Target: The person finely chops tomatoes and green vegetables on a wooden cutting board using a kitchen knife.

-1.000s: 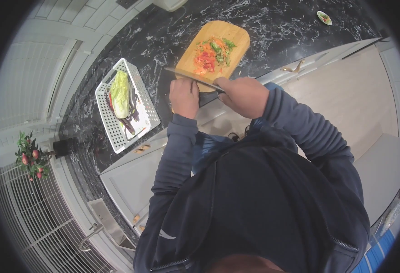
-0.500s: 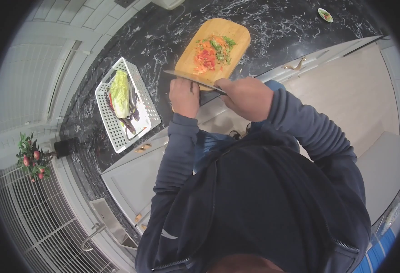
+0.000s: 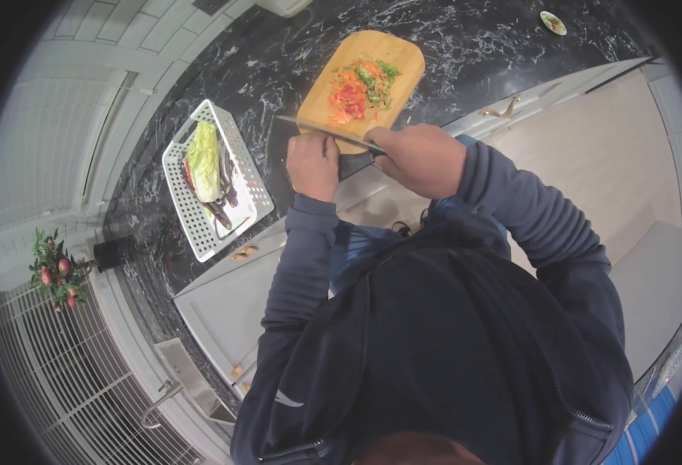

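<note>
My right hand [image 3: 425, 160] grips the handle of a kitchen knife [image 3: 318, 126], its blade pointing left across the near end of a wooden cutting board [image 3: 404, 58]. My left hand [image 3: 313, 166] is at the board's near left corner, just under the blade, with its fingers curled. A bit of something dark shows by those fingers, but its kind is hidden. Farther up the board lies a heap of shredded vegetables [image 3: 363, 87], orange, red and green.
On the left stands a white perforated basket [image 3: 177, 182] holding a pale green lettuce-like head [image 3: 204, 163] and dark purple pieces. A small patterned dish [image 3: 553, 23] sits at the far right of the black marbled counter [image 3: 480, 46]. A sink [image 3: 190, 376] is at lower left.
Both hands and the knife have shifted only slightly, the right hand a little to the left and down. The vegetable heap looks the same.
</note>
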Tool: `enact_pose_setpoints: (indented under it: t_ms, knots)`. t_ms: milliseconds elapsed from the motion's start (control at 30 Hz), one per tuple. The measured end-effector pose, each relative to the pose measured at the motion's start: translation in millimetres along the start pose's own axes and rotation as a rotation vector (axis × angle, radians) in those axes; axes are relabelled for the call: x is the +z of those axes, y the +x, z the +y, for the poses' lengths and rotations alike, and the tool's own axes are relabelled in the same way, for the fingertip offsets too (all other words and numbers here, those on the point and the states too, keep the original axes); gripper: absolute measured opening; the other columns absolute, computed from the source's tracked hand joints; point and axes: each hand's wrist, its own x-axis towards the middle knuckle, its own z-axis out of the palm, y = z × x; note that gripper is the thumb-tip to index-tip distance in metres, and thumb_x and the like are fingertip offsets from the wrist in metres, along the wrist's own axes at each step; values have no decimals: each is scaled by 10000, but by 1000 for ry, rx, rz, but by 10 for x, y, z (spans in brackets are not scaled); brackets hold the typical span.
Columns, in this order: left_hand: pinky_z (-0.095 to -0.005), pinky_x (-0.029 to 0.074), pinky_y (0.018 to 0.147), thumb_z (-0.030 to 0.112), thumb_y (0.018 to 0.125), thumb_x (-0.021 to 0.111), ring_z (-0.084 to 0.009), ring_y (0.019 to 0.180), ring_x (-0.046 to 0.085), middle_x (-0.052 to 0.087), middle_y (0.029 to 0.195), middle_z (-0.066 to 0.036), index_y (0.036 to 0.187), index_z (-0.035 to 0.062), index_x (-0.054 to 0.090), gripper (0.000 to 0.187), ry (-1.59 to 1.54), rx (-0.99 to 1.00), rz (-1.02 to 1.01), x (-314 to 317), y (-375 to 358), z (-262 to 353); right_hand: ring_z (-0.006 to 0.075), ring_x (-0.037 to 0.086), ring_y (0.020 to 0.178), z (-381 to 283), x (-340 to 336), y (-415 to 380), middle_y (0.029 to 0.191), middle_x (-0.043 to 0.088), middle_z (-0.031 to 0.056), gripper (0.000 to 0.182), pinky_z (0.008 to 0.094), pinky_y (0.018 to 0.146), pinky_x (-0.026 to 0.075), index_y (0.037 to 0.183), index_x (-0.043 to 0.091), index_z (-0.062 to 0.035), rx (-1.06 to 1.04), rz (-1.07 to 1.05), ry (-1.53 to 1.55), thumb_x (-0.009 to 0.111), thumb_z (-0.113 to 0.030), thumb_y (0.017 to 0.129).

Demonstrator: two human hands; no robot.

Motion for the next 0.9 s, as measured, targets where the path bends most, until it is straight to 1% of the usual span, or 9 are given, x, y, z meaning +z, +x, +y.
enact_pose_setpoints:
  t_ms: [100, 167, 300, 400, 500, 600, 700, 800, 900]
  knots:
    - [-334, 409, 632, 53, 783, 539, -250, 628, 463, 509, 633, -64, 652, 59, 521, 132, 15, 6, 5, -16, 6, 22, 367, 454, 491, -1, 26, -4, 599, 499, 175, 217, 439, 476, 340, 1039, 398, -44, 0, -17, -2, 398, -190, 878]
    - [-318, 425, 643, 55, 785, 563, -239, 658, 488, 558, 676, -39, 699, 72, 574, 89, 1, -8, 6, -8, 6, 32, 351, 445, 502, 42, 40, 23, 613, 495, 162, 192, 434, 474, 330, 1001, 390, -54, 6, -13, 21, 409, -197, 875]
    - [-310, 432, 656, 48, 772, 589, -231, 670, 506, 596, 700, -28, 722, 76, 609, 61, -9, -17, 24, -6, 15, 18, 327, 420, 501, 32, -28, 26, 605, 474, 143, 140, 420, 478, 313, 943, 391, -60, -17, -25, 66, 412, -184, 881]
    - [-340, 423, 655, 59, 777, 565, -256, 666, 483, 551, 680, -76, 688, 45, 561, 90, 25, -13, -19, -9, -4, 7, 379, 450, 499, 32, 44, 33, 603, 503, 183, 187, 442, 473, 327, 993, 384, -53, -8, -19, 4, 415, -199, 880]
    - [-334, 430, 675, 57, 780, 578, -251, 662, 499, 567, 689, -67, 719, 59, 591, 62, 7, -17, -13, 3, 18, 28, 339, 439, 504, 61, 23, 65, 610, 492, 159, 173, 429, 477, 324, 977, 391, -53, 15, -30, 8, 411, -192, 876]
    - [-338, 424, 660, 35, 785, 562, -251, 641, 489, 550, 669, -74, 700, 45, 569, 85, -10, 17, 17, -7, 14, 20, 317, 408, 484, 40, 27, 82, 585, 468, 142, 160, 418, 464, 302, 967, 387, -51, -1, -47, 4, 397, -188, 885]
    - [-335, 425, 639, 44, 781, 557, -250, 645, 478, 535, 651, -79, 665, 33, 549, 117, 20, 13, 11, 1, 7, 13, 386, 461, 533, 24, 70, 116, 643, 514, 196, 184, 462, 486, 340, 972, 376, -46, 22, -67, 2, 388, -199, 871]
    - [-339, 415, 634, 53, 775, 552, -255, 650, 468, 518, 647, -84, 655, 32, 523, 125, 27, 14, 0, 14, 2, -1, 396, 445, 514, 32, 102, 182, 615, 503, 211, 182, 466, 466, 322, 966, 356, -40, -11, -22, 41, 388, -172, 844]
    - [-327, 426, 659, 56, 789, 571, -245, 657, 491, 558, 679, -65, 741, 59, 610, 62, -11, 16, 10, 19, 5, -4, 366, 476, 568, 39, -14, 212, 663, 527, 183, 180, 447, 511, 326, 932, 395, -62, 32, -63, 95, 383, -224, 856]
